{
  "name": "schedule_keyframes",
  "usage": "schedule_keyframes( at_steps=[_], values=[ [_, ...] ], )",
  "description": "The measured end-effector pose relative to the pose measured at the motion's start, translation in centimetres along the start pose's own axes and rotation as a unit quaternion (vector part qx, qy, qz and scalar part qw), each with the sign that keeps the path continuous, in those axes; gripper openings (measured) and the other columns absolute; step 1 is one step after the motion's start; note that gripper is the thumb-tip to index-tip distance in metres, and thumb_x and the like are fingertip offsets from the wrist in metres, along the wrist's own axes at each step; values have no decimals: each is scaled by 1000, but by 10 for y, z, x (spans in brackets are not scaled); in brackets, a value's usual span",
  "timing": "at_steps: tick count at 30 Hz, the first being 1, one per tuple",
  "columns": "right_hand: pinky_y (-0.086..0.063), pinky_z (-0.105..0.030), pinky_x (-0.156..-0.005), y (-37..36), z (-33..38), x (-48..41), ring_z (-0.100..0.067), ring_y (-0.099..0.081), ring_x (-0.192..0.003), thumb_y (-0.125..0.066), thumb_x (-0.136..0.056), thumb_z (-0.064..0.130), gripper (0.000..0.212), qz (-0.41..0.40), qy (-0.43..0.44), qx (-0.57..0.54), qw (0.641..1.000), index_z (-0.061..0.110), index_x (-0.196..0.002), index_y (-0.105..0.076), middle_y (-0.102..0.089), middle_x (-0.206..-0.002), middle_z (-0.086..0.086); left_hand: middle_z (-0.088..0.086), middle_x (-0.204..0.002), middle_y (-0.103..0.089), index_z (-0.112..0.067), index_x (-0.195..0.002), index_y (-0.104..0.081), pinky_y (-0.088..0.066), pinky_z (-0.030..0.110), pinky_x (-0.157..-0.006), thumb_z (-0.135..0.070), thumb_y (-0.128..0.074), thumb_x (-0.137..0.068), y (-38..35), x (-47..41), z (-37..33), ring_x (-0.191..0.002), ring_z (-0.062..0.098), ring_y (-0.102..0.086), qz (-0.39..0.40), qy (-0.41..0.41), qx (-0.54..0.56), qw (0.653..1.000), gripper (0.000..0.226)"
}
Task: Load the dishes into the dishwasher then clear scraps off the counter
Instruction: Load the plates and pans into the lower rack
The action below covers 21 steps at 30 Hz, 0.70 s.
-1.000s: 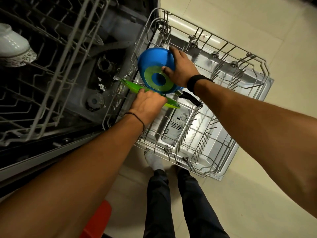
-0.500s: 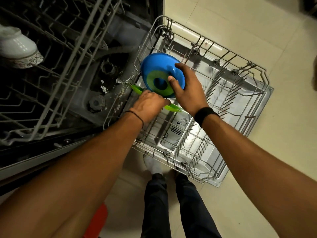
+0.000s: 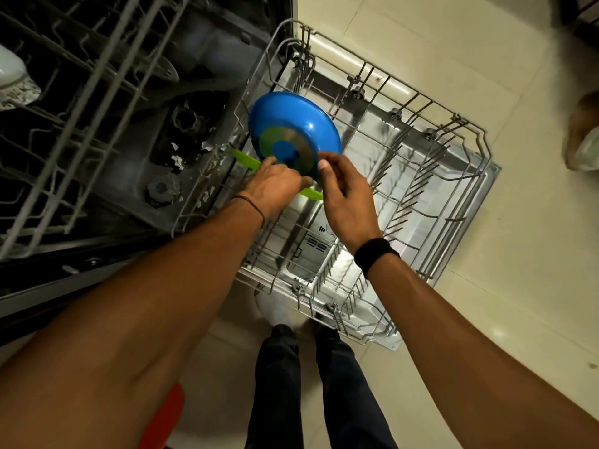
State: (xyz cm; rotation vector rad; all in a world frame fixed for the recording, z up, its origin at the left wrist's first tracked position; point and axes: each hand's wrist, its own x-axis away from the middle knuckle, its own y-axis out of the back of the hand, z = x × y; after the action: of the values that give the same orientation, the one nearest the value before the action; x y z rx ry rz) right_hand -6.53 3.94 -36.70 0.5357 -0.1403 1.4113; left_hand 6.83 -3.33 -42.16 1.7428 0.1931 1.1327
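Note:
A blue pan with a green ring on its underside stands on edge at the near-left end of the pulled-out lower rack, its base facing me. A thin green plate stands just in front of it. My left hand curls over the green plate's top edge and touches the pan. At the pan's lower right rim, my right hand pinches it, thumb on the base. The pan's handle is hidden behind that hand.
The upper rack juts out at the left and carries a white bowl. Scraps lie on the dishwasher's tub floor. The lower rack's right part holds only tines. My legs stand on the tiled floor below, with a red object beside them.
My right hand slid from the pan's top and base down to its lower right rim. The pan tipped more upright. My left hand stayed on the green plate.

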Motion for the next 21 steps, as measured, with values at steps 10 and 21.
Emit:
schedule_keyframes(
  at_steps=[10,21],
  values=[
    [-56,-32,-90,12,1,29,-11,-67,-107,-51,-102,35,32,0,-38,-39,999,21,-129,-59,-68,-120,5,5,-130,-58,-25,-142,-47,-36,44,-110,-28,-62,-95,4,29,-19,-126,28,-49,-108,77,172,976,49],
    [-59,-51,-84,80,129,137,-17,-72,-97,-54,-100,36,32,38,-78,-70,994,31,-131,-56,-69,-114,3,-2,-125,-65,-30,-145,-47,-52,41,-101,-37,-58,-99,137,203,-85,-115,9,-61,-183,146,612,755,48]
  ],
)
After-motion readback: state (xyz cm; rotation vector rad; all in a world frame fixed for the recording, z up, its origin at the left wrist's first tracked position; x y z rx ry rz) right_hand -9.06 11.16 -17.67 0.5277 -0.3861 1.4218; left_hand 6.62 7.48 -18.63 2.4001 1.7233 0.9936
